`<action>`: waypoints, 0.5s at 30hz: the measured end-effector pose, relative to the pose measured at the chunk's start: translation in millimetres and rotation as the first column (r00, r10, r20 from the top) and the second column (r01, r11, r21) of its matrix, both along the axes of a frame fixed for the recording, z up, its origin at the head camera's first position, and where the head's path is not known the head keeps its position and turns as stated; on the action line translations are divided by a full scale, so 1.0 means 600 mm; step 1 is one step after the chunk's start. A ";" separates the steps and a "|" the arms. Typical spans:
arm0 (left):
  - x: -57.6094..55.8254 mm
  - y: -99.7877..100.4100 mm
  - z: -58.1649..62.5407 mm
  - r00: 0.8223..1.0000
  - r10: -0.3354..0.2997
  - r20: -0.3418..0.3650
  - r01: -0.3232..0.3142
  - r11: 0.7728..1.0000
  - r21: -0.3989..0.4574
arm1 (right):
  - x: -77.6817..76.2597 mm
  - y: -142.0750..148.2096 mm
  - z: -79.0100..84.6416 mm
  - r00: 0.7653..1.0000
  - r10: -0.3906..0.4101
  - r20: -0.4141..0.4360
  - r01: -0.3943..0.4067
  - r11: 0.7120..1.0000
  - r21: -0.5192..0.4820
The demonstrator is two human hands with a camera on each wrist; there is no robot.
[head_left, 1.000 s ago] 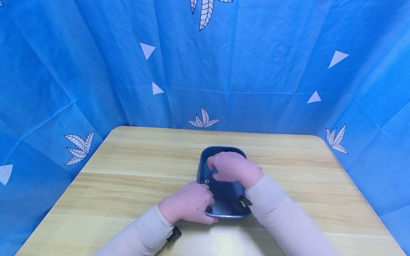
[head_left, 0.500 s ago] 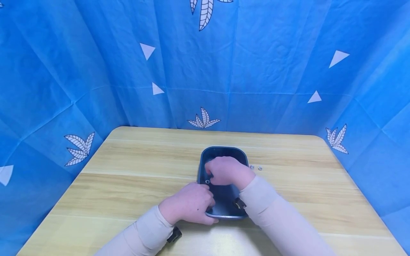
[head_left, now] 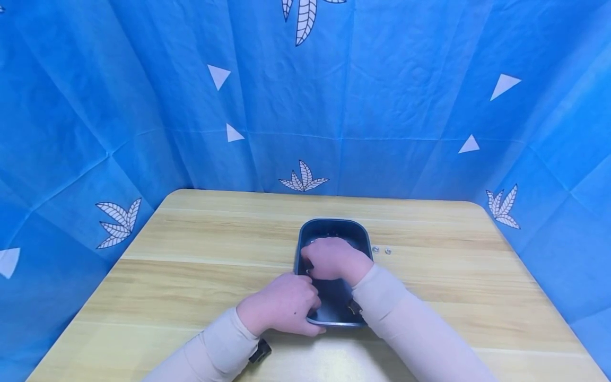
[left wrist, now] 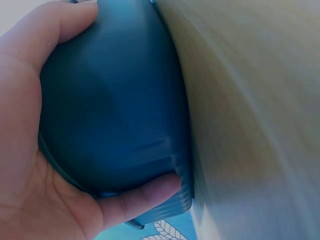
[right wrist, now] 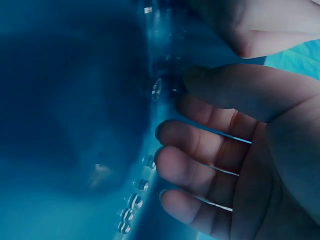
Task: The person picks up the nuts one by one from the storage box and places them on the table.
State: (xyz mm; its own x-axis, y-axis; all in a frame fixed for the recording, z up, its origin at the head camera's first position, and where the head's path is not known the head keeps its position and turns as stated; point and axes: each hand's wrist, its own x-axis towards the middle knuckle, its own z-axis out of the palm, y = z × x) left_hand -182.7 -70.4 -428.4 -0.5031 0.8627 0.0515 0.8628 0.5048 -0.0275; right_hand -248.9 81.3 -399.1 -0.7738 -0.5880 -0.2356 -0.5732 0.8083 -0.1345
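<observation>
While the left hand (head_left: 285, 305) grips the dark tray (head_left: 334, 300) at its near left corner, fingers over the left rim and thumb against the outer near wall, the right hand (head_left: 334, 259) is inside the tray, toward the left wall. Its fingers are curled, thumb and forefinger close together; whether they pinch a part cannot be told. Shiny metal nuts (right wrist: 135, 201) lie in a row inside, along the foot of one wall, near the right fingertips. The tray rests on the wooden table (head_left: 200, 239), apart from the table's far edge; two loose nuts (head_left: 376, 249) lie just outside the tray's right rim
</observation>
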 end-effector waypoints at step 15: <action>0.000 0.001 0.002 1.000 -0.003 0.010 0.003 1.000 0.019 | -0.003 -0.003 -0.025 0.999 0.026 -0.047 -0.026 1.000 -0.001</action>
